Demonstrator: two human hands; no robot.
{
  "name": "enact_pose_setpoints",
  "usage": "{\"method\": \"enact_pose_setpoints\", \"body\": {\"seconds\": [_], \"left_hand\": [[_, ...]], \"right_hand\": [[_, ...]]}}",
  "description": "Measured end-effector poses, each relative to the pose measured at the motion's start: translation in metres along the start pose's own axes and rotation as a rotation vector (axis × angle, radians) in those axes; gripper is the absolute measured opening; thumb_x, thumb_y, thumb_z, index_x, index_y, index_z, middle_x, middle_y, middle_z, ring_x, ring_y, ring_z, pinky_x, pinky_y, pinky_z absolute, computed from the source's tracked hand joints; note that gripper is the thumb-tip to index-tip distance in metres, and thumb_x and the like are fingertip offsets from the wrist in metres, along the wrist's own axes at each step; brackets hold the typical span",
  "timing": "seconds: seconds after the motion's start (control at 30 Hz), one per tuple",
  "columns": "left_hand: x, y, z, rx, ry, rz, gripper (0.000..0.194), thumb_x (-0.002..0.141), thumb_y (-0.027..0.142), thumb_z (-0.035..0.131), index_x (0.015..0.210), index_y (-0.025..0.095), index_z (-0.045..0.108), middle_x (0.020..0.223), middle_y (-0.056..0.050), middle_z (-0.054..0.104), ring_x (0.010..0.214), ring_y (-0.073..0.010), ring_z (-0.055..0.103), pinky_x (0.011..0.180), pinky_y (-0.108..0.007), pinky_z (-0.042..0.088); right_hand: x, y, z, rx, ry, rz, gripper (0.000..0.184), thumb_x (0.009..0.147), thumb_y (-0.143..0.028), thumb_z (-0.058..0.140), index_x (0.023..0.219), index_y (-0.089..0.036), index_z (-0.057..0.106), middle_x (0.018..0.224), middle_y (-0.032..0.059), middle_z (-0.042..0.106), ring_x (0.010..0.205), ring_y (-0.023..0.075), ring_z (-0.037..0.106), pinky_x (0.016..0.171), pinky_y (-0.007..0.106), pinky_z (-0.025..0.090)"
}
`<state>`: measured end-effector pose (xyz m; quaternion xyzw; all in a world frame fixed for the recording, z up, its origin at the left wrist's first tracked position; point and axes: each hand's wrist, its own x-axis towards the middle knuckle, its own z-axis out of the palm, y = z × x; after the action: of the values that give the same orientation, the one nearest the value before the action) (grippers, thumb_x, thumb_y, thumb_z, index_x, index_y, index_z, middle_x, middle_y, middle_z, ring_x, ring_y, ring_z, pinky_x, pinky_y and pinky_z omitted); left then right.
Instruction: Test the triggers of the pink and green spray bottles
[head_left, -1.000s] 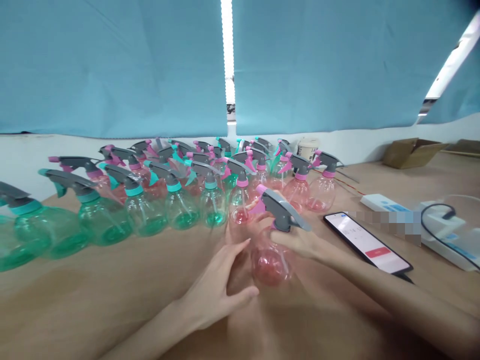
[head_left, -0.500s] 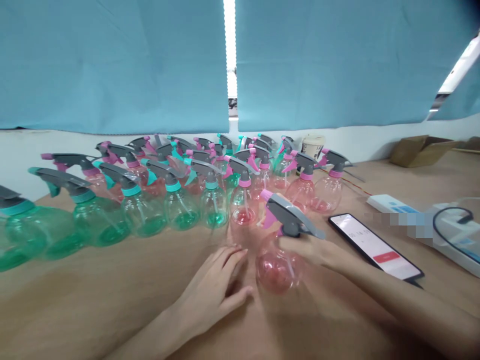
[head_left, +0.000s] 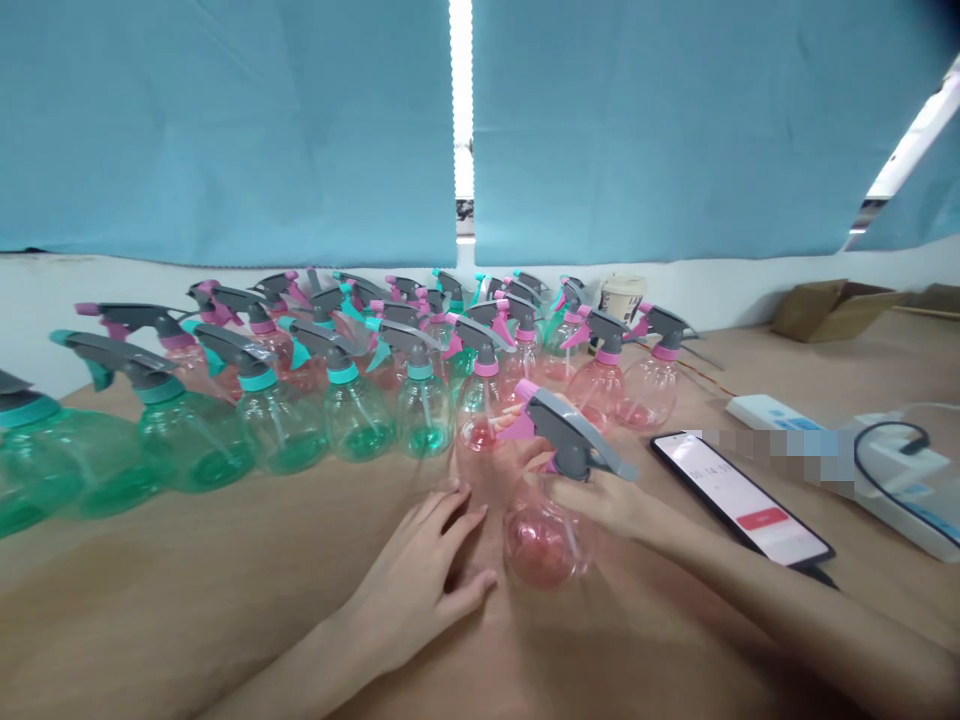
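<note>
Open room is left mostly on the near left: a broad bare stretch of worktop [head_left: 225, 600] is bounded at the back by a slanting row of green spray bottles [head_left: 360, 420] and crossed by the left forearm. The held pink spray bottle [head_left: 544, 545] is placed right of centre, in front of the pink-collared bottles [head_left: 592, 390], and only a narrow gap is left between its trigger and the nearest of them. Its neck is clasped by the right hand [head_left: 611, 505], whose fingers are clamped around it below the grey spray head. The nozzle is pointed to the upper left; whether the base is rested on the worktop cannot be told. The left hand [head_left: 416, 580] is laid palm down just beside the bottle, its fingers spread apart and nothing gripped. On the right, room is limited by the phone [head_left: 742, 500], laid flat near the right forearm, and by a white power strip [head_left: 780, 412] beyond it.

The worktop is wood-toned, and soft shadows are cast on it. Its far edge is met by a white wall [head_left: 720, 290], near which a paper cup [head_left: 621, 297] and an open cardboard box [head_left: 834, 312] are set. Above, blue cloth [head_left: 225, 130] is hung, split by a bright strip [head_left: 463, 110].
</note>
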<state>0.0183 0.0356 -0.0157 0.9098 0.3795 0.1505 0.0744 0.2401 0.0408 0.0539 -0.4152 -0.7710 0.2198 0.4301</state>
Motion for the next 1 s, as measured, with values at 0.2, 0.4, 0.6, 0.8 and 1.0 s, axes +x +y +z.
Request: {"method": "enact_pose_setpoints", "body": {"seconds": [0.2, 0.4, 0.6, 0.8, 1.0], "left_hand": [[0.001, 0.001, -0.002, 0.011, -0.013, 0.012, 0.051, 0.086, 0.047, 0.052, 0.130, 0.021, 0.046, 0.138, -0.011, 0.042, 0.127, -0.0301, 0.036, 0.100, -0.047, 0.034], [0.002, 0.002, -0.003, 0.038, -0.039, 0.007, 0.051, 0.087, 0.045, 0.050, 0.131, 0.020, 0.045, 0.139, -0.012, 0.040, 0.129, -0.0298, 0.033, 0.101, -0.047, 0.033], [0.003, 0.002, -0.004, 0.072, -0.038, 0.009, 0.049, 0.089, 0.046, 0.048, 0.131, 0.020, 0.044, 0.138, -0.011, 0.042, 0.128, -0.0285, 0.035, 0.101, -0.045, 0.034], [0.003, 0.003, -0.004, 0.080, -0.028, 0.020, 0.049, 0.089, 0.046, 0.047, 0.130, 0.020, 0.045, 0.136, -0.011, 0.044, 0.127, -0.0285, 0.036, 0.100, -0.045, 0.035], [0.003, 0.002, -0.004, 0.084, -0.031, 0.023, 0.049, 0.090, 0.047, 0.046, 0.130, 0.020, 0.045, 0.138, -0.011, 0.042, 0.127, -0.0286, 0.036, 0.100, -0.046, 0.034]], "right_hand": [[0.000, 0.007, 0.003, 0.093, 0.030, -0.024, 0.009, 0.073, -0.032, 0.053, 0.067, -0.025, 0.052, 0.071, -0.0008, 0.057, 0.062, 0.0145, 0.057, 0.059, 0.030, 0.051], [-0.002, 0.016, 0.008, 0.064, -0.041, 0.060, 0.021, 0.078, -0.043, 0.055, 0.073, -0.023, 0.056, 0.073, -0.0003, 0.059, 0.067, 0.0132, 0.060, 0.063, 0.028, 0.052], [-0.002, 0.008, 0.006, 0.036, -0.040, 0.170, 0.023, 0.074, -0.046, 0.059, 0.074, -0.023, 0.060, 0.075, 0.0011, 0.064, 0.071, 0.0163, 0.062, 0.069, 0.032, 0.052], [-0.002, 0.010, 0.006, 0.035, -0.006, 0.107, 0.016, 0.077, -0.039, 0.056, 0.072, -0.024, 0.057, 0.069, -0.0012, 0.061, 0.066, 0.0141, 0.059, 0.062, 0.028, 0.049], [-0.002, 0.013, 0.007, 0.073, 0.025, 0.060, 0.024, 0.075, -0.033, 0.056, 0.097, -0.025, 0.051, 0.073, -0.0030, 0.056, 0.059, 0.0121, 0.055, 0.056, 0.026, 0.046]]}}
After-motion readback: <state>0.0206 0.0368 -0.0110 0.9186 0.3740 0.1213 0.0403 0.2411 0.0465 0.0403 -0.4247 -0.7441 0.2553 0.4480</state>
